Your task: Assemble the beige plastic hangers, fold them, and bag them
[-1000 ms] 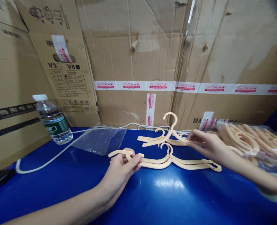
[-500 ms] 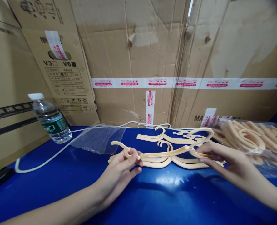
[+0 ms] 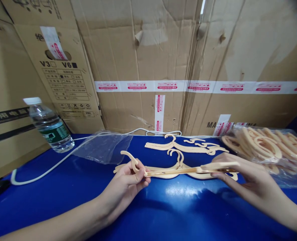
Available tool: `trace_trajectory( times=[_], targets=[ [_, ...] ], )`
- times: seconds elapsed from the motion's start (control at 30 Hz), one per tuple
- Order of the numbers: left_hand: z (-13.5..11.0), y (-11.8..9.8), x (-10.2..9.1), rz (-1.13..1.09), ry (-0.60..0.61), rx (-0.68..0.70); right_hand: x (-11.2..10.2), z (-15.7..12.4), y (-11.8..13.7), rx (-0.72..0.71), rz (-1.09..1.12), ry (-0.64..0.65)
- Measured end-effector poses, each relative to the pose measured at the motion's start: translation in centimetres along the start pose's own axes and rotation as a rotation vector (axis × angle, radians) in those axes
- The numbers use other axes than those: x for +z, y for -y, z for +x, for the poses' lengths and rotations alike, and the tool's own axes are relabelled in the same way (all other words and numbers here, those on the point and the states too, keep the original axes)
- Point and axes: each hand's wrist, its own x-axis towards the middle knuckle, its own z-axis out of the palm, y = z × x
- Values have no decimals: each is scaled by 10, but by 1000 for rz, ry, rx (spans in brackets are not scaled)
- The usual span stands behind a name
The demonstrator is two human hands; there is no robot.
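At lower center, left hand (image 3: 128, 178): pinched on a curved beige piece (image 3: 129, 156).
Right of center, right hand (image 3: 250, 175): clamped on a slim, smooth hanger (image 3: 188, 170) reaching mid-frame.
Counter (image 3: 173, 217): glossy blue, bearing curved hangers (image 3: 192, 149).
Bag (image 3: 292, 182), far right: crinkled clear plastic.

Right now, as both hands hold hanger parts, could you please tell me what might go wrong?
The small curved piece might slip from the left hand, being slim and held near one end. The hanger in the right hand overlaps the lying hangers in this view, so it could perhaps catch on their hooks.
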Motion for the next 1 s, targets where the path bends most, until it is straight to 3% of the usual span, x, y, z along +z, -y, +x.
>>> trace_trajectory(
  times=[0.2,0.37,0.6,0.67,0.73,0.8,0.87,0.93,1.0],
  targets=[
    [0,2,-1,41,-142,76,2,1,11,-5,67,76],
    [0,3,-2,40,-187,116,1,2,19,36,72,70],
    [1,5,0,81,-244,165,2,2,19,283,162,66],
    [-3,9,1,175,-220,150,1,3,17,364,212,59],
    [-10,17,-1,402,-99,197,-1,5,14,414,261,76],
    [-16,26,-4,759,126,418,-3,6,13,433,289,109],
    [-20,35,-8,1103,374,821,-2,5,12,428,291,163],
    [-20,43,-11,1351,473,1194,0,4,12,410,286,251],
    [-17,48,-13,1513,446,1385,2,1,13,372,240,349]
  ],
)
